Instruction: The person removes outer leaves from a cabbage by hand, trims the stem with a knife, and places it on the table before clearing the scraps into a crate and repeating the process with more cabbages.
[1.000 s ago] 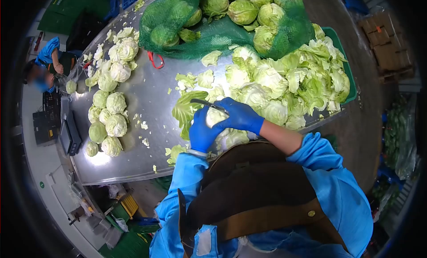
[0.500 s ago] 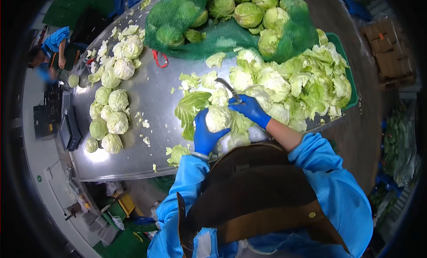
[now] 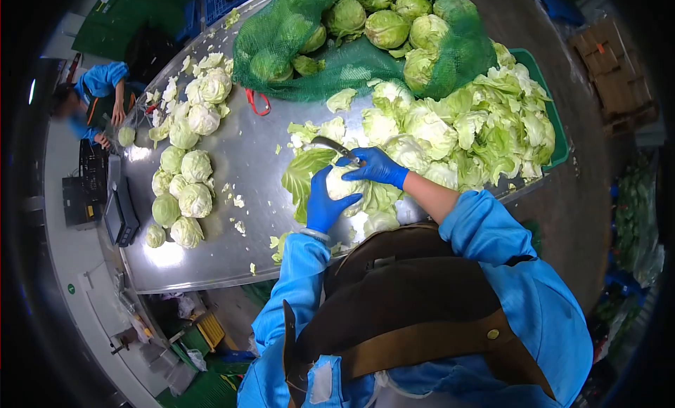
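Note:
My left hand [image 3: 326, 203], in a blue glove, is curled round the near left side of a pale trimmed cabbage [image 3: 342, 186]. A knife with a dark curved blade [image 3: 332, 145] is gripped in my gloved right hand [image 3: 380, 167], which rests against the cabbage's upper right side. The blade points up and left, beyond the cabbage; its handle is hidden in my fingers. A large green outer leaf [image 3: 301, 177] lies just left of the cabbage. Loose leaves [image 3: 429, 130] are heaped to the right of my hands.
Several trimmed cabbages [image 3: 195, 201] stand along the left of the metal table [image 3: 246, 151]. A green net sack [image 3: 337, 74] of whole cabbages lies at the back, near a red loop [image 3: 258, 103]. Leaves pile over a green crate [image 3: 557, 137] at right. Another person [image 3: 105, 92] works at far left, beside a scale [image 3: 119, 208].
My right hand has moved left with the knife, onto the cabbage, and the blade has swung further left. The other person's hands have shifted closer to a cabbage at the table's left edge.

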The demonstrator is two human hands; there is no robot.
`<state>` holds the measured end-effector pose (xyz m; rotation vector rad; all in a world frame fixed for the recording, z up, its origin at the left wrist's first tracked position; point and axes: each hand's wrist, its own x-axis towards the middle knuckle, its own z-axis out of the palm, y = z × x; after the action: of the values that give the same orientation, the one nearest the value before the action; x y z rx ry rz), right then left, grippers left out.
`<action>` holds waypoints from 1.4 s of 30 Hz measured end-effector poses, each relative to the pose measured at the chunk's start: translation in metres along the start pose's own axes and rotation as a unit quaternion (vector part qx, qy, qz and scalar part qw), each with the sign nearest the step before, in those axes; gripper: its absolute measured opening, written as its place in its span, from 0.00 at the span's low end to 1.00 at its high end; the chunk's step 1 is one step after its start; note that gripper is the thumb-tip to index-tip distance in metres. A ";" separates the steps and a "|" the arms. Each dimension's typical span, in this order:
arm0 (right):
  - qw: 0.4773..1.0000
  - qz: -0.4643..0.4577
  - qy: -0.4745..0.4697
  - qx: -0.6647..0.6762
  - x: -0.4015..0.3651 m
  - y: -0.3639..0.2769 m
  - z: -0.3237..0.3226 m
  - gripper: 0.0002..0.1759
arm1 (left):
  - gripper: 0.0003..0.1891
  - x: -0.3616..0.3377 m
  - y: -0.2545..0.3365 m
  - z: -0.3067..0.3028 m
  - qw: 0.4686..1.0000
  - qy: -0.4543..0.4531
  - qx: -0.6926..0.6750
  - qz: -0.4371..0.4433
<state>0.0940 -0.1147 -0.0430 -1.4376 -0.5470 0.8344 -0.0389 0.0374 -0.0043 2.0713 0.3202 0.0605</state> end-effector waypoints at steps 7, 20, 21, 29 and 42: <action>0.973 0.066 0.205 0.088 -0.002 -0.009 -0.011 0.06 | 0.48 -0.006 -0.032 0.000 0.991 0.058 -0.110 -0.053; 0.967 -0.074 -0.008 -0.242 0.003 -0.037 0.020 0.30 | 0.47 0.009 -0.045 -0.027 0.974 -0.055 -0.199 -0.091; 0.974 -0.054 0.007 -0.222 0.007 -0.032 0.021 0.30 | 0.46 0.010 -0.047 -0.026 0.970 -0.048 -0.216 -0.098; 0.977 0.163 0.131 0.052 0.023 -0.031 -0.004 0.20 | 0.48 0.003 -0.052 -0.017 0.983 -0.043 -0.174 -0.038; 0.908 -0.138 0.160 -0.362 -0.014 -0.100 0.006 0.44 | 0.33 -0.030 -0.011 -0.029 0.713 0.076 -0.670 -0.195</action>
<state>0.0974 -0.1157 0.0582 -2.0598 -0.8301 0.1382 -0.0754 0.0598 0.0034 0.5092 0.5800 0.1518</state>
